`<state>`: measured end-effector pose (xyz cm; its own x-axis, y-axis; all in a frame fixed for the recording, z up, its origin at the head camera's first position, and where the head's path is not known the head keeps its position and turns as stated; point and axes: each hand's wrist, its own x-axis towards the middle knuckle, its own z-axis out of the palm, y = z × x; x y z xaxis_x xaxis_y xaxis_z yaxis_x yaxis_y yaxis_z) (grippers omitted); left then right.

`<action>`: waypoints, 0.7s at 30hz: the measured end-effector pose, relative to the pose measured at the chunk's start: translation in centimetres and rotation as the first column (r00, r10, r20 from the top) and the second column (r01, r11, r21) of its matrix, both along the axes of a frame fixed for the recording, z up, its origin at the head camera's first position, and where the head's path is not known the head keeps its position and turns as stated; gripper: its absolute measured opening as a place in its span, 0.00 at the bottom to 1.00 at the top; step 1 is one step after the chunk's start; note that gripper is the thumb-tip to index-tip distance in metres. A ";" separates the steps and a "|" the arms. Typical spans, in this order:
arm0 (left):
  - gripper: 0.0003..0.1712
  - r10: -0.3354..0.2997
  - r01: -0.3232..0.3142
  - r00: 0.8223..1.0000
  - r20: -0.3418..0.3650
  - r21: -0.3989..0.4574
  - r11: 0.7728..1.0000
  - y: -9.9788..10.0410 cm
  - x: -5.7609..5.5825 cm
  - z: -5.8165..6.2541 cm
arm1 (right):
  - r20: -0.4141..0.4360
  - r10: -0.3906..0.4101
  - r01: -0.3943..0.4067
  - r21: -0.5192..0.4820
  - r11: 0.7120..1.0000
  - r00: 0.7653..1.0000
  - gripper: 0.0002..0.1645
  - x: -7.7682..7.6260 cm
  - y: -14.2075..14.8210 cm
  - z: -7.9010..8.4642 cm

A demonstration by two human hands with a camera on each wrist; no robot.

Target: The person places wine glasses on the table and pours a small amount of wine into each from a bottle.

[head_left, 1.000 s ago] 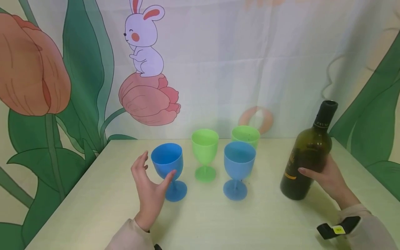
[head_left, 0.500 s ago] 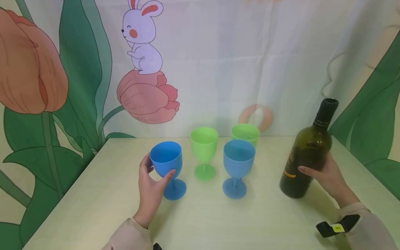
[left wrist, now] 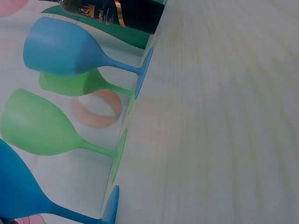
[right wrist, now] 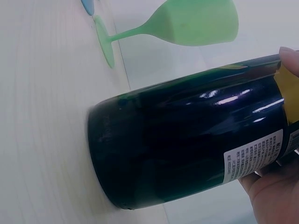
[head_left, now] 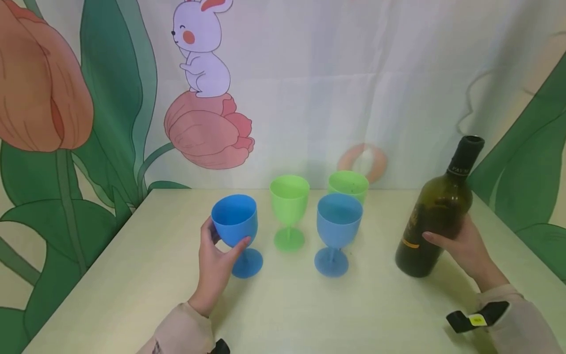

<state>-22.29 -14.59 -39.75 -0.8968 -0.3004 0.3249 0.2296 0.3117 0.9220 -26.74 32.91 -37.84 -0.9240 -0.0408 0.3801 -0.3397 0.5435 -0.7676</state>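
At the left of the head view, my left hand (head_left: 214, 265) holds a dark blue goblet (head_left: 236, 228) by its bowl. The thumb lies across the front, and the other fingers go behind the bowl, mostly hidden. My right hand (head_left: 466, 255) grips the lower body of a dark green wine bottle (head_left: 438, 211), its neck leaning right. The right wrist view shows the bottle's lower end close over the table and a white printed label (right wrist: 254, 156) beside the hand. Between the hands stand a lighter blue goblet (head_left: 339, 223) and a green goblet (head_left: 289, 201).
A second green goblet (head_left: 348, 182) stands behind the lighter blue one, which partly covers it. The pale table (head_left: 345, 314) ends at the back against a cloth backdrop (head_left: 292, 113) printed with a rabbit and tulips. Black wrist straps show on both sleeves.
My left hand has moved right onto the dark blue goblet, its fingers going from spread beside it to round the bowl. My right hand keeps its grip on the bottle. The head view has tilted slightly.
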 end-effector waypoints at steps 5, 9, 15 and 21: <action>0.51 0.001 -0.001 1.000 -0.021 0.006 1.000 0.0 0.1 0.2 | -0.004 0.007 -0.007 -0.006 1.000 1.000 0.43 0.1 0.0 0.0; 0.51 -0.013 0.014 0.999 -0.038 0.005 1.000 0.3 0.2 0.5 | -0.008 0.015 -0.015 -0.016 1.000 1.000 0.43 0.1 0.0 -0.1; 0.51 -0.052 0.053 0.997 -0.052 0.004 0.999 1.0 1.0 1.2 | -0.005 0.007 -0.007 -0.014 1.000 1.000 0.43 0.2 -0.1 0.0; 0.51 -0.106 0.107 0.991 -0.076 0.007 0.994 1.9 1.9 1.6 | -0.033 0.014 -0.015 -0.025 1.000 0.999 0.42 0.2 -0.4 0.0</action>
